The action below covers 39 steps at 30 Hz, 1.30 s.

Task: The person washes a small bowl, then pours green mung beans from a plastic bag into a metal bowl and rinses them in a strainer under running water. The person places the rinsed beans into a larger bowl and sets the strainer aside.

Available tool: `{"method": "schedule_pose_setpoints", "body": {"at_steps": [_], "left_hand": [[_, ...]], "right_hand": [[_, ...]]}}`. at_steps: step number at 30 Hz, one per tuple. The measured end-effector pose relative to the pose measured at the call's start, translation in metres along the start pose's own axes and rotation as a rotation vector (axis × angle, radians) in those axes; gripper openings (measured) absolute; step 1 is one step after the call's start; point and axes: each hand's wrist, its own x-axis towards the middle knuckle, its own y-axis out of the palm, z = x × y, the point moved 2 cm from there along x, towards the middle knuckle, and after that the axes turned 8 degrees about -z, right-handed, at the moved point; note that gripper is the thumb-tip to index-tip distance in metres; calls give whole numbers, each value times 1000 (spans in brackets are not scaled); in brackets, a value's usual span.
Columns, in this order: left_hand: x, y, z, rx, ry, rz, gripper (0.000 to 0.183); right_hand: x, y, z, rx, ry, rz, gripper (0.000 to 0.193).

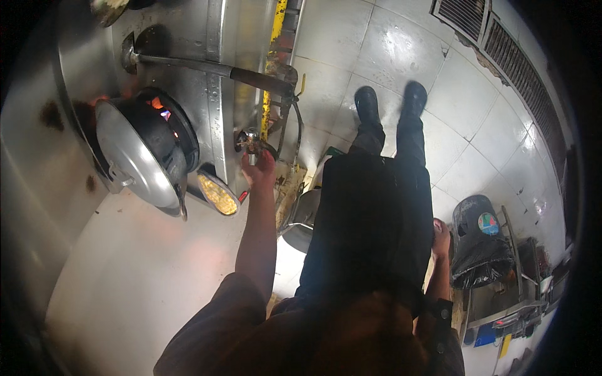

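Gripping the stove knob (251,141) is the left hand (259,170) (burner lit).

Glossy grey floor tiles (476,125), floor grate (501,44) alongside.

The left hand (258,168) closes over the valve knob (250,140), and its fingertips are hidden behind the knob, so the grip itself cannot be made out. The right hand (441,237) hangs beside the dark apron (370,232), blurred; whether it holds anything cannot be told. The lidded pot (141,153) covers most of the burner flame (160,108). The ladle (207,66) bowl is lost in shadow. A pan (108,7) is cut off by the top edge.
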Motion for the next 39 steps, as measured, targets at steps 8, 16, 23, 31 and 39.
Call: {"method": "schedule_pose_setpoints", "body": {"at_steps": [8,16,23,31,39], "left_hand": [[13,6,2,41,126,-25,36],[-3,15,11,165,175,0,58],[83,-58,-52,541,295,-126,104],[-115,32,155,1641,634,325,34],[-172,92,494,2745,213,1510,67]], "right_hand": [[-28,-17,45,219,284,-102,46],[-13,-33,19,298,257,-63,42],[-3,-45,-47,597,158,-45,36],[3,-75,-119,731,222,-202,36],[-40,-171,-207,998,215,-341,29]]}}
